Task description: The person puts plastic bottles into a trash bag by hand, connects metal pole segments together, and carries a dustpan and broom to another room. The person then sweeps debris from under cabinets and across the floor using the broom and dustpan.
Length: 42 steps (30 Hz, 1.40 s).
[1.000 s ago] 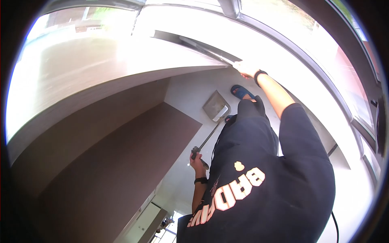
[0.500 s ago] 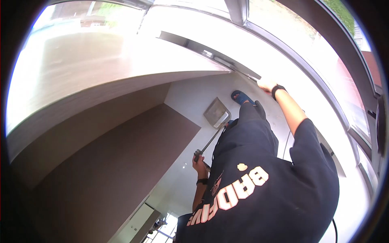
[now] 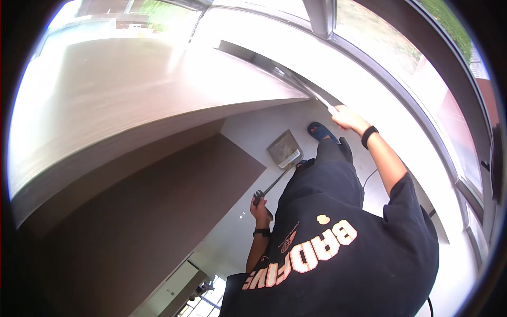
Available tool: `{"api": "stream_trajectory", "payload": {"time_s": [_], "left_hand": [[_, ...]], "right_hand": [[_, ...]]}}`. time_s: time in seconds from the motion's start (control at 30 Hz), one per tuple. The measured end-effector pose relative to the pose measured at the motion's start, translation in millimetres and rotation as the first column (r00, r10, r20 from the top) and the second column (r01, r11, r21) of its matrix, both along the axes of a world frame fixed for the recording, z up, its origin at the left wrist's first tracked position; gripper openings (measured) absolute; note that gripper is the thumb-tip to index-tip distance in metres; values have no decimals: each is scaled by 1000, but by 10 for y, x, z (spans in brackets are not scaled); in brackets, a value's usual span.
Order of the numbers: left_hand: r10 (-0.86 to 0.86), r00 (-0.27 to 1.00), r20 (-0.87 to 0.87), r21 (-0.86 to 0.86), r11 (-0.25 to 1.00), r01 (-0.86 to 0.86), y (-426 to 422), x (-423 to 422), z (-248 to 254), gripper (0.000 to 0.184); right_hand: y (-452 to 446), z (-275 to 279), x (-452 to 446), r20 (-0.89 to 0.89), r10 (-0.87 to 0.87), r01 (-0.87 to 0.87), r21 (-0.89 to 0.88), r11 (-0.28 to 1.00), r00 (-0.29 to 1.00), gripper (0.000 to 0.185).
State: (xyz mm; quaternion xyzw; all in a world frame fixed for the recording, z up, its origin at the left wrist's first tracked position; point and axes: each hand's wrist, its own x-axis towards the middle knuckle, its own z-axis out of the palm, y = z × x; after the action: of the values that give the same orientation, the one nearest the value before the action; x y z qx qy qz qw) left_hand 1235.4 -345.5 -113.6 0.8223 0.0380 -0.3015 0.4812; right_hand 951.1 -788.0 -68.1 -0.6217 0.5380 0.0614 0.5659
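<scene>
Head view: the left grip point(image 3: 260, 209) is clamped on the long-handled dustpan point(image 3: 284, 150), the right grip point(image 3: 348, 119) closed around a pole point(image 3: 312, 92) near the counter point(image 3: 127, 84).

Shirt point(image 3: 385, 264): was black, with white letters point(image 3: 317, 251) outlined in orange-pink and a small pale orange emblem point(image 3: 323, 219)
Trousers point(image 3: 327, 182): were plain black
Sandal point(image 3: 317, 130): was blue
Wristbands point(image 3: 369, 137): were black
Dustpan point(image 3: 282, 148): was greyish beige
Countertop point(image 3: 116, 84): was pale pinkish beige, faintly streaked, whitened by glare
Panel point(image 3: 153, 201): was plain brown
Grass point(image 3: 449, 26): was green
</scene>
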Motion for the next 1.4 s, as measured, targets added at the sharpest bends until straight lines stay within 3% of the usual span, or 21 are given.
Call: {"api": "stream_trajectory", "payload": {"time_s": [0.07,0.13,0.23,0.33,0.37,0.4,0.47,0.5,0.6,0.67,0.73,0.8,0.83,0.93,1.0,1.07,1.13,1.23,1.4], "left_hand": [[23,1000,-7,-15,1000,-23,-41,-10,14,40],[38,999,8,-37,999,-38,-57,-16,36,39],[57,998,27,-40,998,-56,41,-34,100,38],[59,998,27,-70,996,-57,182,4,89,38],[56,998,24,-85,995,-54,217,20,60,38],[55,998,22,-84,995,-53,205,22,52,38],[54,998,18,-83,995,-52,132,5,41,38],[49,999,21,-99,994,-47,135,-12,5,38],[-7,999,40,-118,993,11,203,-34,-25,38],[-83,995,60,-113,990,90,186,-67,-1,39],[-82,995,55,-98,991,87,189,-58,-43,38],[-76,996,57,-134,987,83,200,-68,-144,37],[-41,999,30,-108,993,44,184,-108,-69,36],[-14,1000,4,-61,998,14,77,-113,-37,35],[-12,1000,1,-49,999,12,12,-104,-11,33],[-27,999,-18,-35,999,27,29,-133,-49,37],[-57,998,-5,-18,998,57,-67,-182,-38,37],[-87,996,1,11,996,87,-91,-172,71,37],[-117,993,10,23,993,117,-209,-95,105,37]], "right_hand": [[-158,418,373,241,-183,157,121,980,953,22],[-358,439,662,325,-231,180,179,967,917,19],[-559,550,957,295,-123,106,75,992,948,18],[-538,510,1054,262,-221,243,-53,969,939,17],[-601,490,1064,132,-155,168,-98,981,979,17],[-664,403,1045,38,103,-91,-231,969,994,17],[-728,210,989,-234,536,-584,-386,714,811,16],[-613,264,1087,-228,243,-288,-192,938,943,19],[-430,-121,1018,-277,30,-26,18,1000,960,13],[-315,-231,864,-287,344,-319,131,939,894,21],[-129,-465,726,-393,329,-308,117,944,858,23],[23,-1024,463,-436,120,-167,-71,983,892,25],[161,-736,355,-385,-87,72,-53,996,919,28],[229,-744,-17,-206,-127,86,-199,976,970,29],[304,-786,-228,-188,-245,191,-265,945,951,31],[241,-492,-487,-136,-136,102,-229,968,981,35],[146,-429,-616,-80,-97,63,-352,934,992,31],[159,118,-470,157,-112,163,-356,920,981,36],[-29,321,-204,126,163,-83,-484,871,979,48]]}}
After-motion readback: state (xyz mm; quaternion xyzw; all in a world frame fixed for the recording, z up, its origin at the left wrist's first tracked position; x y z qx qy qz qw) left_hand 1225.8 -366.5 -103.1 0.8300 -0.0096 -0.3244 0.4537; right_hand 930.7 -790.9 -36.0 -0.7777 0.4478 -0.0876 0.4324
